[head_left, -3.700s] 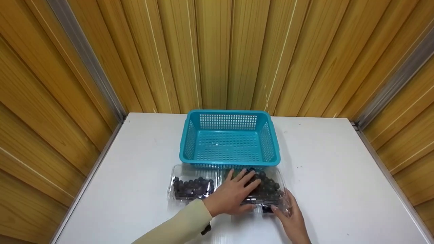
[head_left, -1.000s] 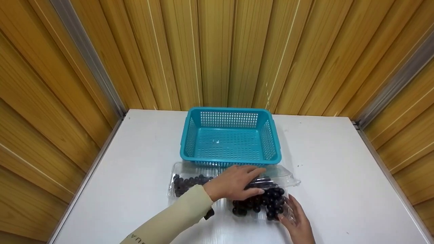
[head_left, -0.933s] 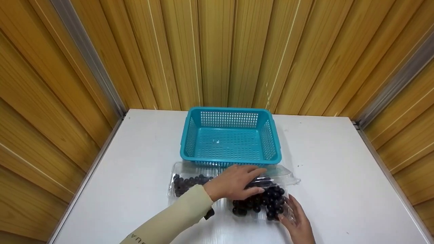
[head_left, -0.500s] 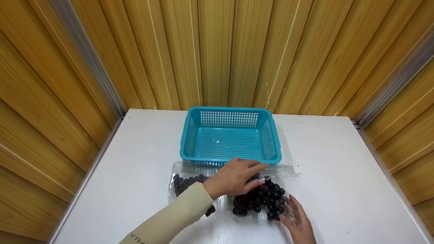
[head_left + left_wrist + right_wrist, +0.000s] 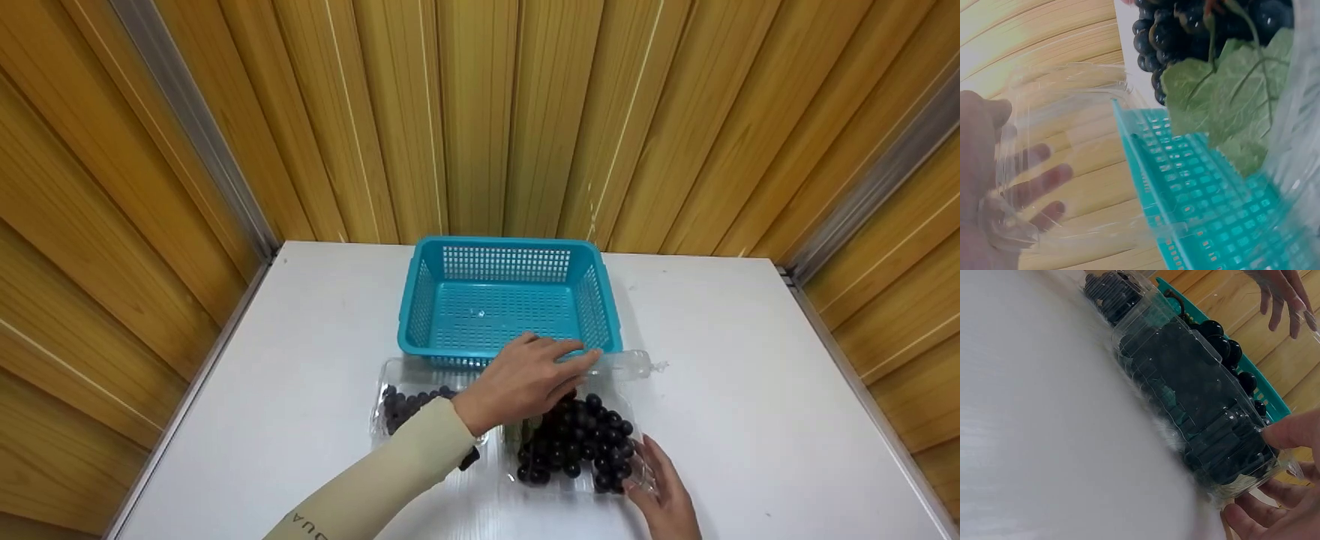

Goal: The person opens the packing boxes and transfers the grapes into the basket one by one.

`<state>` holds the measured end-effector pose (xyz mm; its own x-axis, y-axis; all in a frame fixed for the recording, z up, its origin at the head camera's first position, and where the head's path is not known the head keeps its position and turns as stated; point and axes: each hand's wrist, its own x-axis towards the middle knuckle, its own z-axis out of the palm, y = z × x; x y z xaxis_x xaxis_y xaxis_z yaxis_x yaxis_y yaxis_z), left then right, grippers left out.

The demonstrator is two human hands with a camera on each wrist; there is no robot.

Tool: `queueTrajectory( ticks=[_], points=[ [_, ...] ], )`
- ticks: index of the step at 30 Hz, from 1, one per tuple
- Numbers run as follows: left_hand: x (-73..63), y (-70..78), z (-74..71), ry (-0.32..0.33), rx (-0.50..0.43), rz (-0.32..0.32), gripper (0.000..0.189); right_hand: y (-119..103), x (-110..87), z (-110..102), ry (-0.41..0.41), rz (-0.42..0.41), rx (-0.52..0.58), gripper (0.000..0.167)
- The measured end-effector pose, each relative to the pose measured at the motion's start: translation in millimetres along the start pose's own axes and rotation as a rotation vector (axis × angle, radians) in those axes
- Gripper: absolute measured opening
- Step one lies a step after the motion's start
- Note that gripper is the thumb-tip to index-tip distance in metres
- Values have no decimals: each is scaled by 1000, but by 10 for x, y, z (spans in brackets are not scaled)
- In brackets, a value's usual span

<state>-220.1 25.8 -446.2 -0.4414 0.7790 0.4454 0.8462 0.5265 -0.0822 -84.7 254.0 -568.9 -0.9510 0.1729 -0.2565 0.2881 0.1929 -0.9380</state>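
Observation:
My right hand (image 5: pixel 664 487) grips the right end of a clear plastic clamshell box (image 5: pixel 1157 405), thumb at the upper edge and fingers around the end. Dark grapes (image 5: pixel 577 439) fill the box, and a green leaf (image 5: pixel 1219 101) shows among them in the left wrist view. The box's transparent lid (image 5: pixel 630 364) stands raised at the back, beside the basket's front rim. My left hand (image 5: pixel 517 379) holds this lid; its fingers (image 5: pixel 1044 185) show through the plastic. Left of it sits another clear box with dark grapes (image 5: pixel 405 405), partly covered by my left sleeve.
A teal perforated basket (image 5: pixel 510 352) stands directly behind both boxes, with no contents visible. All rest on a white table (image 5: pixel 315 345). Wood-patterned panels (image 5: pixel 480 120) with metal corner strips close off the back and sides.
The right box was covered earlier; its lid has swung up and back toward the basket with my left hand. More grapes are uncovered. My right hand stays at the box's right end.

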Motion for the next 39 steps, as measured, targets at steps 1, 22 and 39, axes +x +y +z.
queueTrajectory(
  ticks=[1,22,39],
  points=[
    [12,-5,-4,29,22,15,37,1,-5,-6,-7,1,-1,77],
    [76,-75,-35,195,138,142,28,26,-41,-51,-17,27,8,78],
    [16,-58,37,101,158,20,51,77,-102,-77,13,33,-7,83]
  ],
)
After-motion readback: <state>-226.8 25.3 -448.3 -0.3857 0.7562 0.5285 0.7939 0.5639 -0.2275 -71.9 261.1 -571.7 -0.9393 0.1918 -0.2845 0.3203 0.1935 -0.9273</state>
